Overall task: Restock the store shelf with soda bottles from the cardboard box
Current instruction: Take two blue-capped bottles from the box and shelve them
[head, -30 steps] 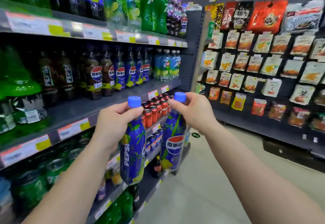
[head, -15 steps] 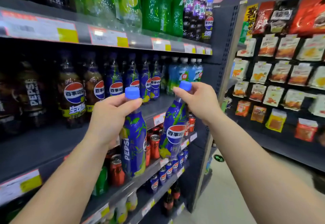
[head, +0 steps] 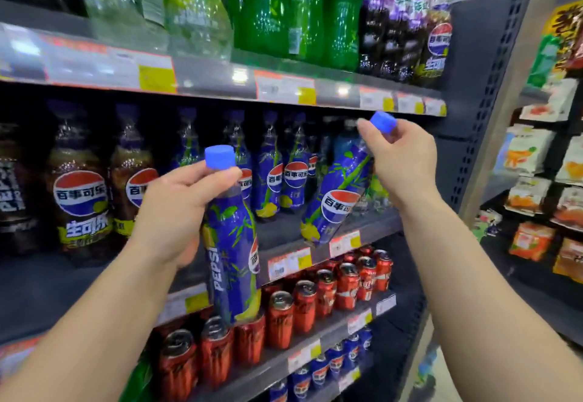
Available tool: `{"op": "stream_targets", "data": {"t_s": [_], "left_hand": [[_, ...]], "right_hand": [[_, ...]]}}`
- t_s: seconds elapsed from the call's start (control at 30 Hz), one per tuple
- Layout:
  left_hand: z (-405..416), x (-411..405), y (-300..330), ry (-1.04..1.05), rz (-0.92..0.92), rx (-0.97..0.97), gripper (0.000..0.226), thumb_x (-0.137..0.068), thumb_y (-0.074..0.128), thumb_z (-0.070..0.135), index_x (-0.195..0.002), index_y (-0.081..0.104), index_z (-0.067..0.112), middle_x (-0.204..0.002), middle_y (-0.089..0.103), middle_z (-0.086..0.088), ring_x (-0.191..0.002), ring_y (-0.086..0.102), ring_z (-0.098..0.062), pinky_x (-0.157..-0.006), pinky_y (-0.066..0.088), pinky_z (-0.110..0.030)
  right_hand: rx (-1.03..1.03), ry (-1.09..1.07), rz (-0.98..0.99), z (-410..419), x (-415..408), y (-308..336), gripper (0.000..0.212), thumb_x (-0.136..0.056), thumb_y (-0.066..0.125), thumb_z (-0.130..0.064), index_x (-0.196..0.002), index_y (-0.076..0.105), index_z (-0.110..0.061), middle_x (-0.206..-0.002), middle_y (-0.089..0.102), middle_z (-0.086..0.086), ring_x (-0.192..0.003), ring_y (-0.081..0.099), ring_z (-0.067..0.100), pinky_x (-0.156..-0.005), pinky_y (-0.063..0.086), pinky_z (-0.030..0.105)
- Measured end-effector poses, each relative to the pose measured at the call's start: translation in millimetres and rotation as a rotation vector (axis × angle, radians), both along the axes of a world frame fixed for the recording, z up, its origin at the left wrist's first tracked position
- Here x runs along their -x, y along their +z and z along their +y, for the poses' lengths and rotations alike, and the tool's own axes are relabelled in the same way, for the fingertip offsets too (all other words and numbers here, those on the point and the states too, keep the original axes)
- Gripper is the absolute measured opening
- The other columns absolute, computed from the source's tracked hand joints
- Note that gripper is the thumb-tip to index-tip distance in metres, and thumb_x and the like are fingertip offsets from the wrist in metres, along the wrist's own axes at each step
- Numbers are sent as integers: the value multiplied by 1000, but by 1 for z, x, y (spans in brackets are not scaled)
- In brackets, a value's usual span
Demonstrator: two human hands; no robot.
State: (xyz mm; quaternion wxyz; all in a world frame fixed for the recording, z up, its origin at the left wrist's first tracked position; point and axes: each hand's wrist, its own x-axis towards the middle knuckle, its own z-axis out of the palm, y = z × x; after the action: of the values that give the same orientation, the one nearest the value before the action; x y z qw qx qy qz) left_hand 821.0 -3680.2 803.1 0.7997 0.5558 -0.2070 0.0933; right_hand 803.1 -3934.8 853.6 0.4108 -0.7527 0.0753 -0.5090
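My left hand (head: 175,212) grips the neck of a blue Pepsi bottle (head: 232,250) with a blue cap, held upright in front of the middle shelf (head: 284,237). My right hand (head: 400,161) pinches the neck of a second blue Pepsi bottle (head: 336,199), tilted with its base over the shelf's front edge. Behind it stands a row of matching blue bottles (head: 271,174). The cardboard box is out of view.
Dark Pepsi bottles (head: 79,187) fill the shelf's left part. Green and clear soda bottles (head: 268,7) stand on the shelf above. Red cans (head: 303,307) and blue cans (head: 318,370) line the shelves below. Snack bags (head: 530,155) hang on the right rack.
Both hands have risen and moved closer to the shelf. The right bottle has tilted and its base now reaches the middle shelf's front edge.
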Motion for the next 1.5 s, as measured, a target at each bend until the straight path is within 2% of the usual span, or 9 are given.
{"op": "stream_targets", "data": {"t_s": [0.17, 0.37, 0.57, 0.73, 0.87, 0.93, 1.03, 1.2, 1.5], "left_hand": [[-42, -7, 8, 53, 12, 18, 22, -56, 73, 27, -74, 77, 15, -69, 72, 2, -65, 65, -10, -62, 56, -23], [-61, -12, -2, 133, -26, -8, 59, -36, 86, 50, -83, 77, 14, -78, 74, -1, -71, 67, -12, -64, 56, -25], [-77, -9, -9, 226, 31, 12, 21, -54, 78, 25, -74, 78, 18, -73, 73, 1, -70, 67, -11, -61, 54, -20], [-82, -8, -10, 296, 32, 13, 15, -57, 73, 21, -71, 78, 18, -72, 73, 1, -68, 66, -10, -60, 54, -19], [-83, -7, -14, 315, 43, -4, 19, -58, 73, 31, -72, 78, 20, -73, 73, 2, -70, 66, -9, -64, 54, -23], [-81, -5, -18, 317, 30, -10, 40, -44, 82, 47, -74, 78, 20, -73, 73, 2, -69, 66, -8, -64, 55, -21], [-80, -7, -25, 326, 50, -13, 60, -29, 88, 53, -76, 78, 18, -73, 73, 0, -68, 67, -7, -62, 55, -19], [-81, -9, -27, 319, 62, -10, 57, -31, 88, 49, -77, 78, 16, -73, 72, -2, -68, 66, -10, -62, 55, -20], [-80, -11, -24, 326, 70, 12, 68, -21, 87, 60, -75, 78, 19, -75, 72, -1, -69, 67, -10, -62, 57, -22]], "right_hand": [[80, 2, -5, -43, -39, 11, 30, -80, 69, -47, -76, 59, -19, -62, 54, -14, -56, 47, 4, -51, 32, 18], [121, 38, 118, -61, -97, -7, 37, -78, 68, -54, -76, 59, -18, -77, 61, -2, -73, 54, 21, -63, 36, 30], [-71, 342, 168, -61, -145, -5, 41, -79, 72, -46, -95, 61, -10, -87, 64, 2, -88, 64, 23, -81, 49, 34], [-119, 502, 166, -60, -153, -27, 34, -81, 71, -42, -101, 59, -17, -94, 67, 0, -85, 62, 9, -87, 51, 29], [-295, 630, 215, -75, -139, -52, 57, -81, 69, -48, -127, 53, -16, -114, 65, 1, -101, 62, 11, -95, 50, 34], [-339, 657, 304, -86, -129, -79, 74, -75, 73, -50, -135, 46, -18, -123, 61, 2, -107, 61, 13, -97, 48, 33], [-125, 608, 568, -92, -120, -122, 103, -46, 81, -61, -133, 45, -18, -120, 64, 0, -103, 64, 14, -95, 51, 41], [148, 444, 668, -86, -129, -129, 67, -61, 86, -41, -116, 53, -20, -103, 67, -6, -94, 65, 15, -85, 53, 38], [143, 518, 667, -71, -149, -129, 65, -65, 85, -39, -118, 54, -22, -114, 68, -5, -99, 64, 15, -89, 53, 39]]}}
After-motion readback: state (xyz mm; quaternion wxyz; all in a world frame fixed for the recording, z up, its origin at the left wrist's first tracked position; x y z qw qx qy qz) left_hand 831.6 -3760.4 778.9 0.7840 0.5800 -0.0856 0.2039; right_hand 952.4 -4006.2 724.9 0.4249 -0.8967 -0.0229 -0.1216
